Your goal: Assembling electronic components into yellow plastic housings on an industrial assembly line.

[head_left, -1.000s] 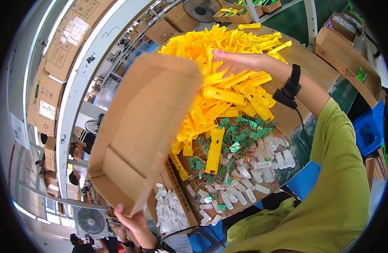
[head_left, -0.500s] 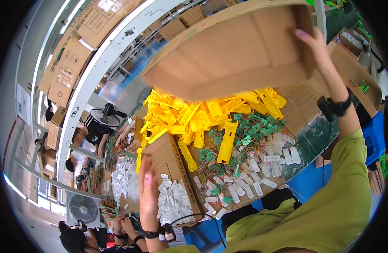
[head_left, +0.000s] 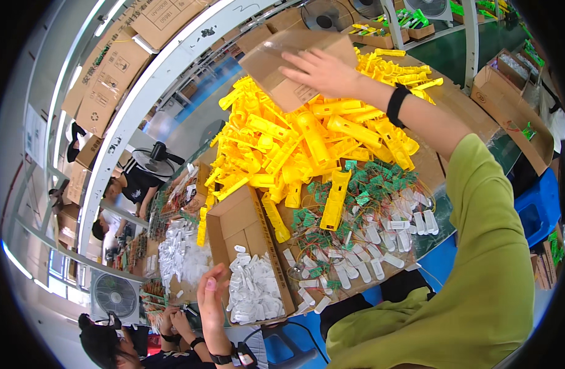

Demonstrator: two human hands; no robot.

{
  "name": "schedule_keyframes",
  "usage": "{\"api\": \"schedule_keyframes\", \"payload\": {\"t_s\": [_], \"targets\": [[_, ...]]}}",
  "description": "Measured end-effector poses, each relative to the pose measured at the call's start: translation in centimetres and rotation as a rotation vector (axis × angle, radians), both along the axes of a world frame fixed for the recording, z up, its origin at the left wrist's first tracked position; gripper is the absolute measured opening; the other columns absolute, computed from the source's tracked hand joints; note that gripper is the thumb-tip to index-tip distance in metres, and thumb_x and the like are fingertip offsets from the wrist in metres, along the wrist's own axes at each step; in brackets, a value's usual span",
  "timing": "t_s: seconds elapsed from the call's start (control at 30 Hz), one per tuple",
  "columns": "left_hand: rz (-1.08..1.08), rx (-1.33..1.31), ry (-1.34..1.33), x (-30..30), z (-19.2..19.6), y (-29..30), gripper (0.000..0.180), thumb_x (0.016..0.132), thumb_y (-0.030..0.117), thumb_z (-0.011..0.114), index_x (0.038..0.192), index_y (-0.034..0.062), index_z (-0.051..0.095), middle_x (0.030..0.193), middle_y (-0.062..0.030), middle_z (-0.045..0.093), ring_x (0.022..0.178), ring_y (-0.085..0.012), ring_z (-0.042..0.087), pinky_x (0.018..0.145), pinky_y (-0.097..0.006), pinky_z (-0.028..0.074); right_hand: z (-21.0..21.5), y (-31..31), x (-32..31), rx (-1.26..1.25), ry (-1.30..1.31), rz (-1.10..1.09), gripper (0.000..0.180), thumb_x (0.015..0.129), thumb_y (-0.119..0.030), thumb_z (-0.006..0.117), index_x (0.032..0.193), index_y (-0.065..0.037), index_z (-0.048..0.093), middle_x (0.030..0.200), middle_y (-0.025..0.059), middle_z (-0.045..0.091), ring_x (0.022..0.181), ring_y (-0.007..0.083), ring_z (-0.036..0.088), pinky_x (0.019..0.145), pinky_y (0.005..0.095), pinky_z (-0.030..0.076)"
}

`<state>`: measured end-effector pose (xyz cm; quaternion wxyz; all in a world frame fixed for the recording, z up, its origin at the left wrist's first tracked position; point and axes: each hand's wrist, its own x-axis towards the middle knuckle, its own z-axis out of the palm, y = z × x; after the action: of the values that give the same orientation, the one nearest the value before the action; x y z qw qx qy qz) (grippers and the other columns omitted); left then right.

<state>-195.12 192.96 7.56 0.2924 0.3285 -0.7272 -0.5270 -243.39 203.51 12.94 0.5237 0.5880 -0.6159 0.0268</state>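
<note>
My right hand (head_left: 322, 72) reaches over a big pile of yellow plastic housings (head_left: 282, 138), its fingers stretched flat against a brown cardboard box (head_left: 267, 64) at the pile's far side. The box is tilted; its underside and far part are hidden. My left hand (head_left: 211, 298) is raised beside an open carton (head_left: 230, 221) of small white plastic pieces (head_left: 255, 292), fingers loosely bent and apart, nothing in them. In front of the yellow pile lie green circuit boards (head_left: 374, 184) with thin wires and white oblong pieces (head_left: 356, 264).
At the left, two people work along the bench by another white heap (head_left: 181, 249); a third person (head_left: 107, 344) sits nearer. A pale metal frame (head_left: 125, 104) rises at left, with cartons on it. An open carton (head_left: 513, 114) and blue stool (head_left: 537, 206) stand at right.
The large box has swung from above the pile to its far side and turned. My right hand has moved left across it. More yellow housings show at the back. My left hand has lowered slightly.
</note>
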Motion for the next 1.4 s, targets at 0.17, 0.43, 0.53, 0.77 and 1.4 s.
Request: {"api": "schedule_keyframes", "payload": {"t_s": [0.17, 0.43, 0.53, 0.77, 1.4], "targets": [[0.034, 0.047, 0.014, 1.8, -0.4, 0.1, 0.049, 0.080, 0.040, 0.051, 0.110, 0.0009, 0.048, 0.114, -0.0112, 0.049, 0.106, -0.0207, 0.045, 0.085, -0.034, 0.037, -0.9, 1.7, 0.8, 0.099, -0.162, -0.092, 0.081, 0.063, -0.007, 0.059, 0.133, -0.008, 0.018, 0.117, 0.0175, 0.040, 0.105, 0.0315, 0.041, 0.093, 0.0391, 0.031], [-0.009, 0.104, 0.056, 1.9, -1.0, -0.3, 0.047, 0.082, 0.040, 0.049, 0.110, 0.0024, 0.048, 0.114, -0.0108, 0.049, 0.104, -0.0189, 0.046, 0.084, -0.033, 0.037, -1.6, 12.7, 3.4, 0.194, -0.111, -0.207, 0.077, 0.064, -0.006, 0.057, 0.132, -0.008, 0.020, 0.115, 0.0174, 0.041, 0.103, 0.0302, 0.042, 0.091, 0.0368, 0.033], [-0.037, 0.121, 0.061, 1.6, -1.2, -0.5, 0.047, 0.082, 0.040, 0.049, 0.110, 0.0018, 0.048, 0.113, -0.0111, 0.049, 0.103, -0.0192, 0.047, 0.083, -0.033, 0.037, -0.7, 16.6, 4.8, 0.159, -0.038, -0.234, 0.082, 0.063, -0.007, 0.060, 0.133, -0.009, 0.018, 0.105, 0.0139, 0.045, 0.097, 0.0279, 0.043, 0.089, 0.0349, 0.034], [-0.028, 0.106, 0.066, 2.1, -0.7, -0.9, 0.050, 0.081, 0.041, 0.050, 0.111, 0.0012, 0.048, 0.110, -0.0105, 0.051, 0.101, -0.0182, 0.048, 0.080, -0.032, 0.039, 1.1, 23.2, 6.0, -0.010, -0.303, -0.281, 0.078, 0.058, -0.001, 0.060, 0.129, -0.007, 0.028, 0.102, 0.0145, 0.046, 0.095, 0.0311, 0.044, 0.085, 0.0368, 0.036], [-0.047, 0.068, -0.051, 4.0, 2.7, 0.9, 0.047, 0.088, 0.036, 0.039, 0.116, -0.0013, 0.044, 0.117, -0.0146, 0.047, 0.109, -0.0241, 0.044, 0.091, -0.037, 0.034, -3.3, 20.3, -8.1, 0.137, -0.635, -0.535, 0.061, 0.066, -0.008, 0.057, 0.121, -0.004, 0.031, 0.104, 0.0179, 0.047, 0.096, 0.0344, 0.047, 0.081, 0.0398, 0.040]]}}
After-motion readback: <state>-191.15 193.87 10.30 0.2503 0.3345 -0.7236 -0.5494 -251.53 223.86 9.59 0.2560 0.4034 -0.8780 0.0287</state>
